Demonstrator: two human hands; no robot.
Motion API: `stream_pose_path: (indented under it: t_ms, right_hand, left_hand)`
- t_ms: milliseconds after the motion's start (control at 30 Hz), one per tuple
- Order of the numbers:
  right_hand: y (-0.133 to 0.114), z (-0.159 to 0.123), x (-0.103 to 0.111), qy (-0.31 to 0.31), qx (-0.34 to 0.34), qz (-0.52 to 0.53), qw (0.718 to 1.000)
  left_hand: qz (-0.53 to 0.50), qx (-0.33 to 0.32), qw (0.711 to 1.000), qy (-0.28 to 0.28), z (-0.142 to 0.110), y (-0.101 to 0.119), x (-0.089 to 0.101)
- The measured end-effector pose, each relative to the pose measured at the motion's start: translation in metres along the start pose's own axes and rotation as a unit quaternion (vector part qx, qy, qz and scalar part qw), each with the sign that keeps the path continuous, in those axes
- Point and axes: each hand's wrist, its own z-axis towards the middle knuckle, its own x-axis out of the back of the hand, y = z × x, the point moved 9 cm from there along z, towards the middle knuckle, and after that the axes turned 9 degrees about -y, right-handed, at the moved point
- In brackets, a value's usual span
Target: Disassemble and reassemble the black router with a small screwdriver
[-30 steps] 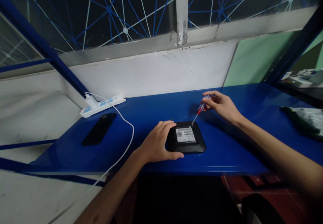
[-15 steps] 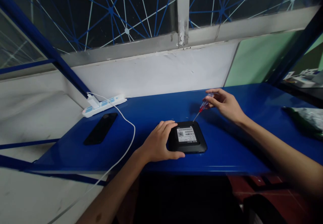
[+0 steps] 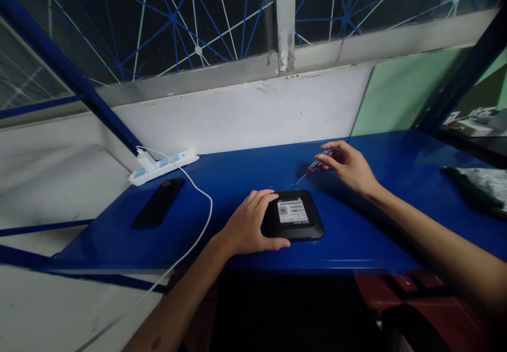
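Observation:
A flat black device (image 3: 317, 228) with rounded corners and a white printed label lies on the blue table. Across its left side, my left hand (image 3: 251, 222) grips it, fingers at the far edge and thumb along the near edge. In my right hand (image 3: 350, 167), closed fingers hold a screwdriver (image 3: 315, 164) with a clear handle and red collar. Its thin shaft slants down to the left, and the tip is at the tabletop just beyond the device, by a tiny metallic piece, perhaps a screw. Another small piece lies near my left fingertips.
A black phone (image 3: 158, 203) lies at the left, near a white power strip (image 3: 164, 165) with a plugged-in charger. Its white cable (image 3: 208, 198) runs over the table's front edge. A silvery-green bag (image 3: 481, 188) sits at the right. Behind the table (image 3: 245, 164) is a wall.
My right hand has moved the screwdriver slightly left, and its tip has gone from the device's far edge to the tabletop beyond. My left hand and the device stay in place.

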Motion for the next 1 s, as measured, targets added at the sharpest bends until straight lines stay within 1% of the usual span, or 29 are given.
stream_pose_path:
  t_ms: [267, 467, 567, 667, 733, 800, 900, 1000]
  right_hand:
    - [0.002, 0.0, 0.0, -0.001, 0.0, 0.0, 1.0]
    - [-0.004, 0.0, 0.003, 0.011, 0.004, 0.004, 1.0]
    - [-0.006, -0.001, 0.007, 0.031, -0.005, 0.034, 0.999]
    - [-0.003, -0.001, 0.009, 0.042, -0.021, 0.088, 0.995]
    - [0.001, 0.0, 0.004, 0.016, -0.035, 0.119, 0.992]
    - [0.005, -0.001, -0.005, -0.032, -0.056, 0.136, 0.989]
    - [0.007, -0.005, -0.02, -0.095, -0.089, 0.138, 0.982]
    - [0.005, -0.01, -0.03, -0.135, -0.104, 0.143, 0.975]
  left_hand:
    - [-0.005, -0.004, 1.0, 0.005, 0.0, 0.001, 0.002]
    - [0.002, -0.004, 1.0, 0.001, 0.001, 0.002, 0.001]
    - [0.002, 0.002, 1.0, -0.002, 0.001, 0.001, 0.001]
    - [-0.001, 0.005, 1.0, -0.005, 0.0, 0.001, 0.001]
    - [-0.002, 0.005, 1.0, -0.006, 0.0, 0.001, 0.0]
    - [-0.001, 0.004, 1.0, -0.004, 0.0, 0.001, 0.0]
    - [0.002, 0.003, 1.0, -0.003, 0.001, 0.0, -0.001]
    - [0.003, 0.0, 1.0, -0.002, 0.001, 0.0, -0.002]
